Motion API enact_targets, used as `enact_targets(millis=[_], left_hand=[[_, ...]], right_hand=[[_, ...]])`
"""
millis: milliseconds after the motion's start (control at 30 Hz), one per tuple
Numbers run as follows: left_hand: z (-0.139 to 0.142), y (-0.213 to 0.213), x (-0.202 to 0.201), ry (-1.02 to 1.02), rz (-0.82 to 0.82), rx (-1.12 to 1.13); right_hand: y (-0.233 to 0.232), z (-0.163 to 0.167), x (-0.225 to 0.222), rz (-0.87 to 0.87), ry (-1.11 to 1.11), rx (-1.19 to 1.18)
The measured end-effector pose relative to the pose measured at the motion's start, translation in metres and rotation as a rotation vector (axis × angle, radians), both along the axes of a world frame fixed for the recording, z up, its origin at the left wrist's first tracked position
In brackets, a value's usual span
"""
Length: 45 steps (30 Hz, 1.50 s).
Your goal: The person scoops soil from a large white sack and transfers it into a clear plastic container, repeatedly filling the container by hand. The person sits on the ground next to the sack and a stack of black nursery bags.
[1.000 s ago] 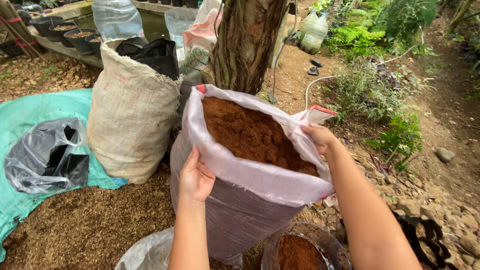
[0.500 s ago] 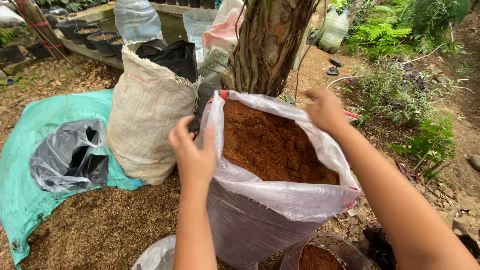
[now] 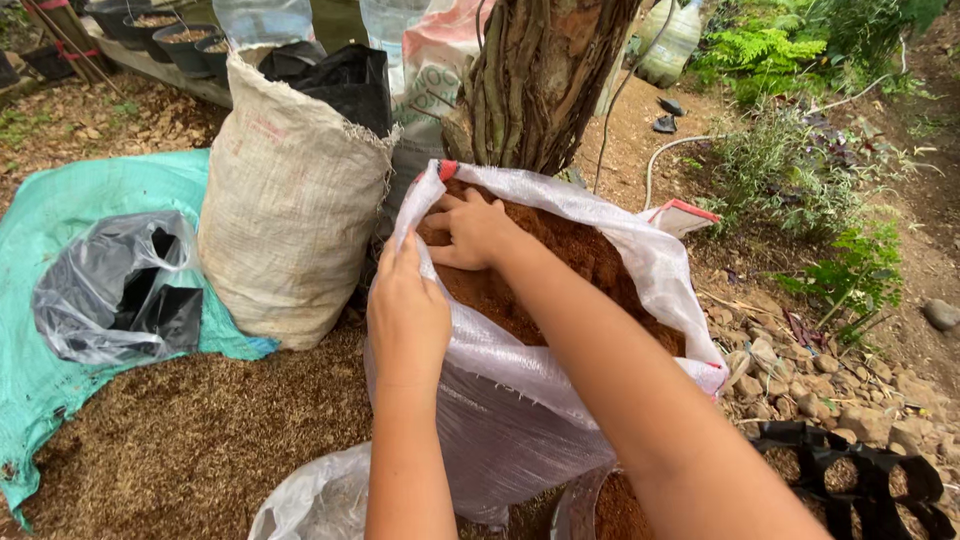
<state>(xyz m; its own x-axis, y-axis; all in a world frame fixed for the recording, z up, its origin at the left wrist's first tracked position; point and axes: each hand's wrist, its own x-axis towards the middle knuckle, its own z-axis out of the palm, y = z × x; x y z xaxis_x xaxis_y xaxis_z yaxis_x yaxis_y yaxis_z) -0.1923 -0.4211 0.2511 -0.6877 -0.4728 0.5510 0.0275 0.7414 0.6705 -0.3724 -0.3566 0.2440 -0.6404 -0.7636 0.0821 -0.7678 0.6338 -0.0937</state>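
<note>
A large white woven sack (image 3: 560, 400) stands open in front of me, filled with reddish-brown fibrous soil (image 3: 590, 265). My left hand (image 3: 408, 315) grips the sack's near left rim, fingers folded over the plastic edge. My right hand (image 3: 472, 230) reaches across into the sack's mouth, fingers spread and resting on the soil near the far left rim. Whether it holds any soil I cannot tell.
A tan burlap sack (image 3: 290, 200) with a black bag on top stands to the left. A crumpled grey plastic bag (image 3: 115, 290) lies on a green tarp (image 3: 60, 210) with loose husk. A tree trunk (image 3: 540, 80) rises behind. Black seedling trays (image 3: 850, 480) sit bottom right, rocks nearby.
My right hand left the sack's far right rim and reached into the soil near the left rim. My left hand slid forward along the near rim. The camera moved closer.
</note>
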Motion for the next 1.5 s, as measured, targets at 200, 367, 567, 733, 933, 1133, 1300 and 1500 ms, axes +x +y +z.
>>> enact_targets(millis=[200, 367, 567, 733, 933, 1133, 1300, 1500], left_hand=[[0.022, 0.008, 0.028, -0.263, 0.001, 0.137], [0.023, 0.036, 0.048, 0.12, 0.046, -0.181], [0.018, 0.118, -0.035, 0.001, -0.357, 0.23], [-0.022, 0.162, -0.077, -0.644, -0.197, 0.459], [-0.079, 0.169, -0.066, -0.498, -0.126, 0.547], [-0.071, 0.173, -0.057, -0.43, -0.161, 0.66], [-0.064, 0.173, -0.058, -0.425, -0.138, 0.633], [-0.06, 0.176, -0.076, -0.045, -0.128, 0.626]], right_hand=[[0.082, -0.029, 0.01, 0.118, -0.085, 0.157], [0.182, -0.043, 0.028, 0.202, -0.195, 0.017], [0.236, -0.04, 0.001, -0.511, -0.651, -0.646], [0.243, -0.072, 0.005, -0.734, -0.52, -0.428], [0.229, -0.083, 0.035, -0.796, -0.806, -0.608], [0.217, -0.077, 0.059, -0.666, -1.149, -1.039], [0.214, -0.079, 0.07, -0.525, -1.502, -1.37], [0.205, -0.075, 0.056, -0.491, -1.369, -1.61]])
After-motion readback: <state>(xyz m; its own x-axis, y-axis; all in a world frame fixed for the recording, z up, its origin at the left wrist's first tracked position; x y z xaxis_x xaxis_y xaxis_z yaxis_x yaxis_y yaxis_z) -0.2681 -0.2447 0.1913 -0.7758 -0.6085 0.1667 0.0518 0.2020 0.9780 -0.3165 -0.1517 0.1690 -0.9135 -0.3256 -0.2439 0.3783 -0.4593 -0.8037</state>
